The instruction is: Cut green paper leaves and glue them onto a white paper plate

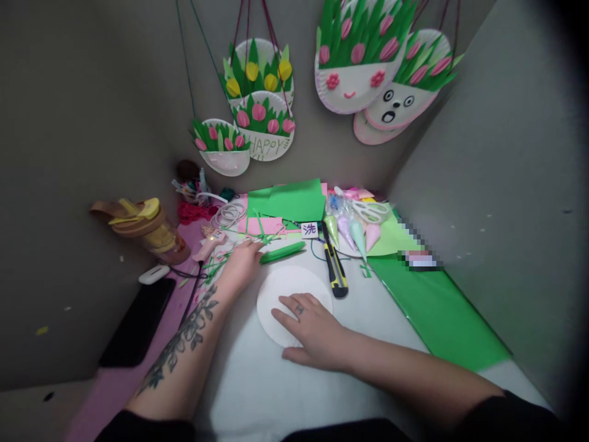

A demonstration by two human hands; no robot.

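A white paper disc (271, 307), seemingly a small paper plate, lies flat on the pale table. My right hand (310, 325) rests on it with the fingers spread, open. Just beyond the disc is a narrow bundle of green paper strips (283, 252). The fingers of my left hand (243, 265) are curled around its left end, though the fingertips are partly hidden. Left of that hand lie a pink glue gun (210, 247) and scattered green paper scraps. To the right of the disc is a black and yellow utility knife (335, 264).
Green sheets (294, 202), icing-like bags of coloured paste (356, 236) and white scissors (370, 212) lie at the back. A green packet (442, 307) lies right. A phone (138, 322) and lidded cup (150, 233) are left. Decorated paper plates (267, 144) hang above.
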